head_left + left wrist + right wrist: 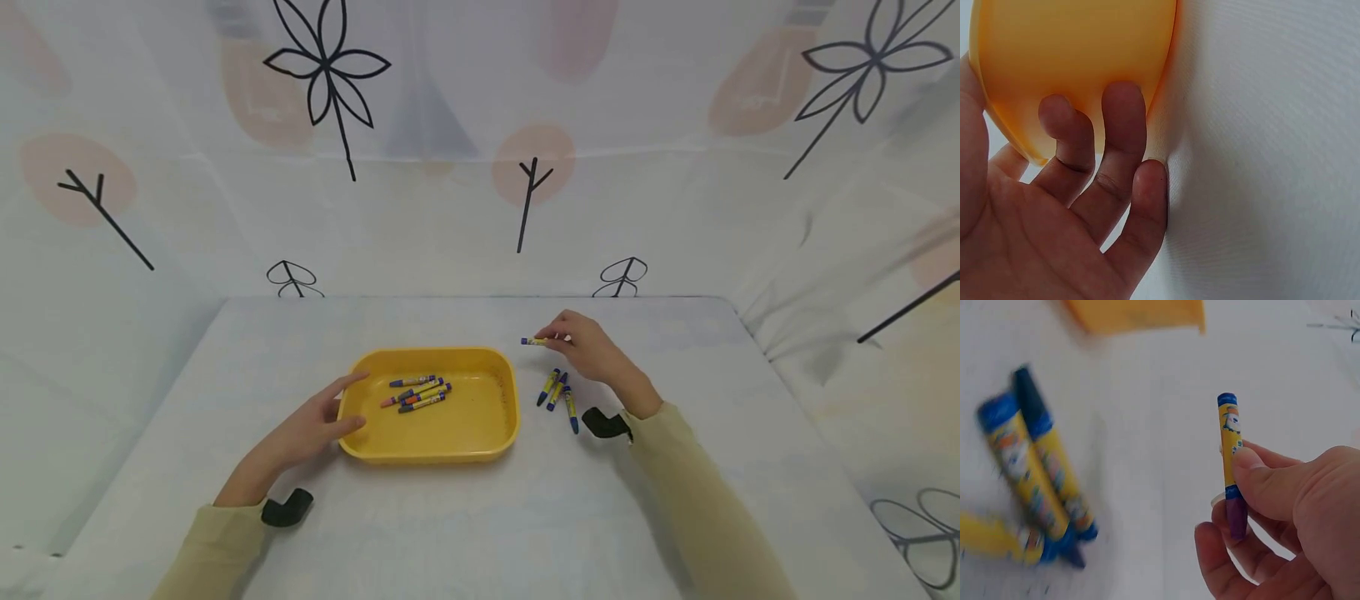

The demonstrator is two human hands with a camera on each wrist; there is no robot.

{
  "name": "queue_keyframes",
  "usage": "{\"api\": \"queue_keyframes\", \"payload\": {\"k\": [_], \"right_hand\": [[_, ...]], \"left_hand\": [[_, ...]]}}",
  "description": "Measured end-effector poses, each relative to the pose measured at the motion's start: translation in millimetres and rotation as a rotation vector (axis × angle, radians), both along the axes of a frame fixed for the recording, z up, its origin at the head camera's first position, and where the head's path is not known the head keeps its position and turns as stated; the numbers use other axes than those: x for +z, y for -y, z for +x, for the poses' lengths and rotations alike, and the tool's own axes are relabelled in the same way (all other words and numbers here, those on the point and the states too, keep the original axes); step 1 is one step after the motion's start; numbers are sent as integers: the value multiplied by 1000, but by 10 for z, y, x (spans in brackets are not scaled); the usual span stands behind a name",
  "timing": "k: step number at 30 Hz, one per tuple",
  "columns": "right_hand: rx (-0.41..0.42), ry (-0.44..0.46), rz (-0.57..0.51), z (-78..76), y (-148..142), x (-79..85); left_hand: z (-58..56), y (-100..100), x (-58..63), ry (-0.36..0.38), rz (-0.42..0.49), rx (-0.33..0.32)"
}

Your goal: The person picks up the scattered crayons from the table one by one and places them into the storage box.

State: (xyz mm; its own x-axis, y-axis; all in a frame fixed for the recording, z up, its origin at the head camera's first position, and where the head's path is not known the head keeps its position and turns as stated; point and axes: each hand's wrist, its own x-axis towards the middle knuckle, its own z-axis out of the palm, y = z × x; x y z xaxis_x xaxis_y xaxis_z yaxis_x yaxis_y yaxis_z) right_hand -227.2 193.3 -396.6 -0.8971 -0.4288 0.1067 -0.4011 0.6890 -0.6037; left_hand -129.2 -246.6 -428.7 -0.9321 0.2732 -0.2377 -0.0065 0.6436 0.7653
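Note:
My right hand (592, 350) pinches a purple crayon (1230, 428) in a yellow and blue wrapper between thumb and fingers. It is held above the table, right of a yellow tray (483, 429). In the right wrist view the purple tip points toward the palm. At the tray's left end, my left hand (309, 427) grips the rim, thumb on the inner side and fingertips against the outer wall. Several wrapped crayons (424, 402) lie together in the tray's left half. Three more crayons (572, 410), dark-tipped or blue-ended, lie on the table below my right hand.
A white cloth covers the table (465, 533), and its far edge meets a white curtain (442, 233) printed with leaves and flowers. Black bands (287, 508) sit at both cuffs. The right cuff is close to the loose crayons.

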Motion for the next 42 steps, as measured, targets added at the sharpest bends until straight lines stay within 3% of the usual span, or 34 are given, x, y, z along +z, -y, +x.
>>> {"api": "queue_keyframes", "payload": {"k": [7, 16, 30, 39, 42], "right_hand": [[123, -70, -47, 60, 336, 129], [238, -97, -88, 15, 836, 199], [249, 2, -129, -36, 1388, 109], [280, 46, -73, 45, 1522, 82], [287, 65, -4, 44, 1578, 58]], "left_hand": [[-1, 2, 3, 4, 3, -4], [1, -11, 16, 8, 7, -8], [-8, 23, -23, 28, 36, 4], [-6, 5, -17, 31, 22, 19], [-9, 0, -12, 26, 19, 15]]}}
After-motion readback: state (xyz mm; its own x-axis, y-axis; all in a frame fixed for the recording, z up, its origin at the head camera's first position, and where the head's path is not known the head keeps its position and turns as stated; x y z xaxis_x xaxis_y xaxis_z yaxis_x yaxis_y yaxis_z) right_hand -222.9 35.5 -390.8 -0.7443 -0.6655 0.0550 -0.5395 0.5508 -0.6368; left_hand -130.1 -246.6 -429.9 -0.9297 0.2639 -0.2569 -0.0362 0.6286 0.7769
